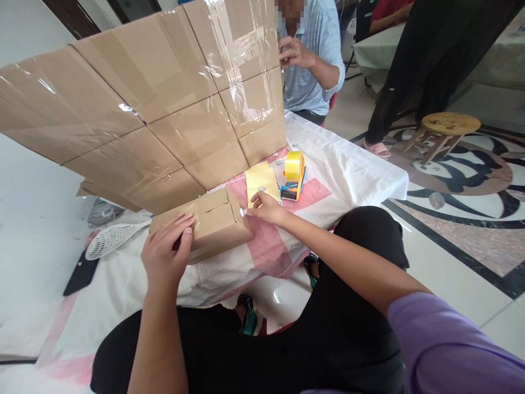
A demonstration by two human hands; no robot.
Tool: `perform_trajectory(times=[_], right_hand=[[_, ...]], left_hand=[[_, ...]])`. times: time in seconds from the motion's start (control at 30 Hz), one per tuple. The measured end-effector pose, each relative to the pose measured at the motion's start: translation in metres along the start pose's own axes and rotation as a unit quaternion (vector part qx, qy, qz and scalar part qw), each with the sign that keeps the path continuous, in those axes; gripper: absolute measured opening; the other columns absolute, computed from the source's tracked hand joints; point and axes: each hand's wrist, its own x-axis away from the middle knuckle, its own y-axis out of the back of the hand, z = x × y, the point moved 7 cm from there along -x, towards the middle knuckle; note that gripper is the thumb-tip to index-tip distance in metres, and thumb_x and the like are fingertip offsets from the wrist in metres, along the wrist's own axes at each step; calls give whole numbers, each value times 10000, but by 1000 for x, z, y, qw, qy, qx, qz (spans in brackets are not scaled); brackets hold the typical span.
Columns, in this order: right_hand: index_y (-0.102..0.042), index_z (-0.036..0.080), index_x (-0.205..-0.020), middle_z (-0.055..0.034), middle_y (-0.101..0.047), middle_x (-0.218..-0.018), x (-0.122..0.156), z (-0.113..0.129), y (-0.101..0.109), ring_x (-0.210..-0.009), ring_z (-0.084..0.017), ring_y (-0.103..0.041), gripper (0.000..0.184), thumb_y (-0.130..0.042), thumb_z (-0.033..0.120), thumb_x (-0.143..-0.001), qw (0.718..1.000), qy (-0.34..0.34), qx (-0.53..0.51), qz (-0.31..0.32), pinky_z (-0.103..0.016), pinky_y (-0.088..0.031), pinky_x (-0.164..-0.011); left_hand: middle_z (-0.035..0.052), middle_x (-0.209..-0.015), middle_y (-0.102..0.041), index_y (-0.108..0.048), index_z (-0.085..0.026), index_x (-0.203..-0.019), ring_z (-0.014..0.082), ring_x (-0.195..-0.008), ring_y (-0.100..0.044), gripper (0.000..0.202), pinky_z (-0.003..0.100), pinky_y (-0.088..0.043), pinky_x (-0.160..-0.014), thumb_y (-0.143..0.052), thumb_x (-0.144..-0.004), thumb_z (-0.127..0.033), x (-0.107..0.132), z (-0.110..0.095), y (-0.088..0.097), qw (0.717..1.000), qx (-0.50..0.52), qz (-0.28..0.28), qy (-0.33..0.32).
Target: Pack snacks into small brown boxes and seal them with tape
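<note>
A closed brown cardboard box point(213, 213) lies on the cloth-covered table in front of me. My left hand point(168, 243) rests on its left part, fingers stretched over the top beside a strip of clear tape. At the box's right end, my right hand point(264, 208) has thumb and forefinger pinched at a small white label point(241, 212), which touches the box edge or lies right against it. A yellow sheet point(262, 180) lies just beyond my right hand. Next to it stands a tape dispenser point(293, 178) with a yellow roll.
A tall wall of taped cartons point(164, 104) stands behind the box. A white slotted skimmer point(115, 241) and a black flat object point(81, 276) lie at left. Another person point(311, 60) sits across the table. A wooden stool point(450, 124) stands at right.
</note>
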Motion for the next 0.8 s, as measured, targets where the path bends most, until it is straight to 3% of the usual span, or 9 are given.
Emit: perform_trajectory(times=[0.13,0.3,0.4,0.47,0.53,0.57,0.67,0.8], right_hand=[[-683,149,-719,20,-621,-674,1,4,-13,-657,-119,-528,44,-690,185,-696,996,36,-39,72,-245,-384,-625],[-742,139,-815,8,-636,-695,0,6,-11,-679,-132,-559,118,-685,176,-719,998,52,-16,31,-252,-427,-656],[-693,178,-1185,-64,-683,-1128,2,15,-6,-975,-185,-619,466,-698,162,-719,995,81,-11,66,-288,-482,-844],[-464,271,-1476,-89,-484,-1483,11,25,-13,-1272,-238,-515,827,-766,222,-707,979,105,3,173,-342,-449,-1005],[-177,323,-1599,-100,-239,-1637,26,32,-23,-1456,-282,-324,1133,-840,334,-681,953,127,45,273,-407,-357,-1131],[-76,320,-1613,-112,-162,-1658,33,37,-27,-1497,-303,-244,1247,-870,383,-654,943,146,72,289,-435,-303,-1173],[77,330,-1605,-130,-109,-1647,50,53,-36,-1511,-343,-173,1433,-922,421,-583,931,240,137,237,-479,-237,-1209],[5,403,-1598,-107,-291,-1501,61,67,-42,-1391,-319,-363,1339,-902,400,-613,929,278,169,177,-460,-367,-1137]], left_hand=[[46,-1155,-750,-742,-235,-1057,237,-1186,-660,218,390,-468,-971,-539,-975,-241,-2,-1,-1,1000,-11,-2,-8],[51,-1170,-745,-736,-236,-1076,233,-1197,-654,225,394,-464,-1001,-534,-977,-242,0,0,-1,1000,-7,3,-10],[42,-1178,-742,-735,-247,-1087,235,-1204,-649,226,402,-463,-1026,-540,-971,-248,0,2,0,1000,-2,7,-10],[26,-1162,-748,-739,-256,-1074,239,-1192,-657,216,405,-477,-1021,-556,-959,-252,0,4,1,1000,10,10,-21],[5,-1142,-755,-742,-267,-1059,243,-1172,-668,201,414,-494,-1015,-579,-941,-263,0,6,5,999,35,4,-30],[-5,-1130,-758,-745,-273,-1050,244,-1159,-675,194,420,-501,-1011,-591,-932,-274,1,8,6,998,49,-1,-34],[-8,-1111,-762,-750,-291,-1034,257,-1131,-686,189,446,-503,-1014,-610,-911,-323,3,14,8,997,77,-13,-27],[-27,-1189,-737,-745,-338,-1082,281,-1216,-636,226,492,-454,-1087,-615,-897,-322,4,8,14,995,71,-53,-44]])
